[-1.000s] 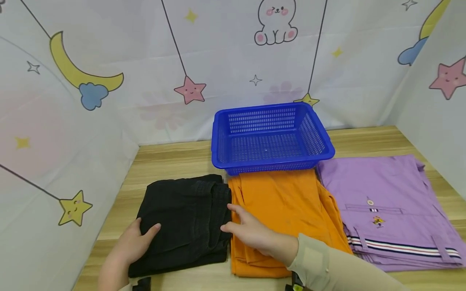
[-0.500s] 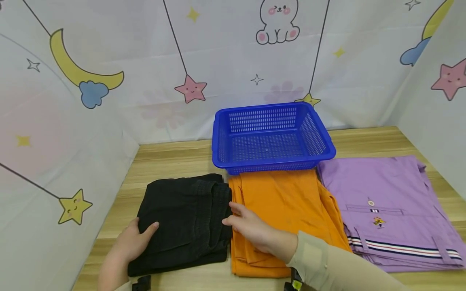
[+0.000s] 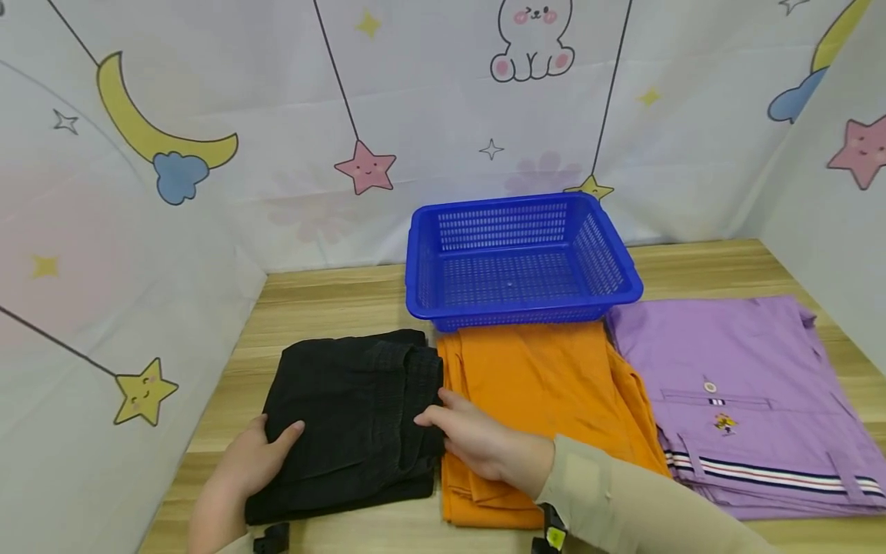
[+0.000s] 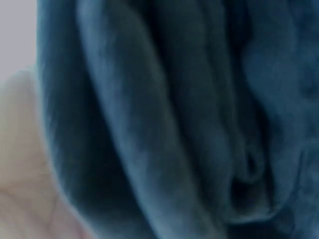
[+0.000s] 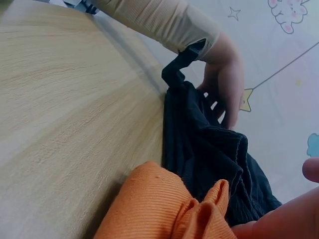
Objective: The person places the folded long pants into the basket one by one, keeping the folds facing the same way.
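Observation:
Folded black trousers (image 3: 339, 415) lie at the left of the table, with the elastic waistband along their right side. My left hand (image 3: 245, 458) holds their left edge, thumb over the top and the other fingers mostly hidden by the cloth. In the left wrist view the palm (image 4: 25, 164) is up against the stacked folds (image 4: 144, 119). My right hand (image 3: 481, 438) reaches the waistband from the right, across the folded orange trousers (image 3: 540, 385). Its thumb stands over the waistband, raised off the cloth in the right wrist view, while a finger (image 5: 264, 224) touches the black edge.
A blue plastic basket (image 3: 422, 261) stands behind the orange trousers. Folded purple trousers (image 3: 747, 346) with a striped waistband lie at the right. A white printed cloth (image 3: 429, 92) walls the wooden table (image 3: 332, 292) at the back and sides.
My right hand has shifted slightly left and in against the waistband of the black trousers. The left hand keeps its place, and the clothes lie as before.

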`<action>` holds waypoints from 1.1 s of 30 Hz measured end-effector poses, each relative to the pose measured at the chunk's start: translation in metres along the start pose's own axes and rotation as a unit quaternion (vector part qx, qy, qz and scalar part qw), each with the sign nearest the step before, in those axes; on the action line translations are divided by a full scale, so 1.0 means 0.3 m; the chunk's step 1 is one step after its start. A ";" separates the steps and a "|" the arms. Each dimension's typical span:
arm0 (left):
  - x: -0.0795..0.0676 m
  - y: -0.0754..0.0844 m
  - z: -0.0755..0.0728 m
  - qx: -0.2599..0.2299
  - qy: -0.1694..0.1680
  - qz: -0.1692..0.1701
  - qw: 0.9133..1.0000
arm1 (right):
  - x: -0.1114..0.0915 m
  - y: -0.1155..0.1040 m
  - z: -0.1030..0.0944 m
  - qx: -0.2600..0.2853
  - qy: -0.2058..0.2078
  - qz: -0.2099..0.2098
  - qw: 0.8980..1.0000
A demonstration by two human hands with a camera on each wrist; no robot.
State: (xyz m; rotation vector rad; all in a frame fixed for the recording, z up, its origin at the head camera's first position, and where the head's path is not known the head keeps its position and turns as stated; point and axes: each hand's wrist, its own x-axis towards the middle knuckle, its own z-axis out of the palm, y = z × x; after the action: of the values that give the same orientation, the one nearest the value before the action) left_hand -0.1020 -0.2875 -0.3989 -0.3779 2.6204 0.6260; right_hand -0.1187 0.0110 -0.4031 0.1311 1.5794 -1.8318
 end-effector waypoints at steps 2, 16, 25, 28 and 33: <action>0.001 -0.001 0.001 -0.001 0.000 0.001 1.000 | 0.008 0.000 0.002 0.008 0.007 0.002 1.000; 0.002 -0.007 -0.010 -0.023 -0.016 0.014 1.000 | 0.034 -0.015 -0.006 0.071 0.008 0.023 0.997; 0.004 -0.021 -0.012 -0.034 -0.016 0.007 0.999 | 0.039 -0.011 -0.002 0.101 -0.005 0.031 0.994; 0.008 -0.030 -0.010 -0.036 -0.012 0.005 0.999 | 0.038 -0.012 0.001 0.109 -0.008 0.032 0.993; 0.012 -0.040 -0.009 -0.064 -0.010 0.000 0.998 | 0.045 -0.011 0.011 0.104 0.004 0.026 0.994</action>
State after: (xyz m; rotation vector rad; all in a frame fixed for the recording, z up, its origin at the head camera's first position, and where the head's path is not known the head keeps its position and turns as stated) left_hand -0.1017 -0.2997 -0.4028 -0.4069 2.5695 0.7957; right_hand -0.1293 0.0021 -0.4064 0.2724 1.3753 -1.9528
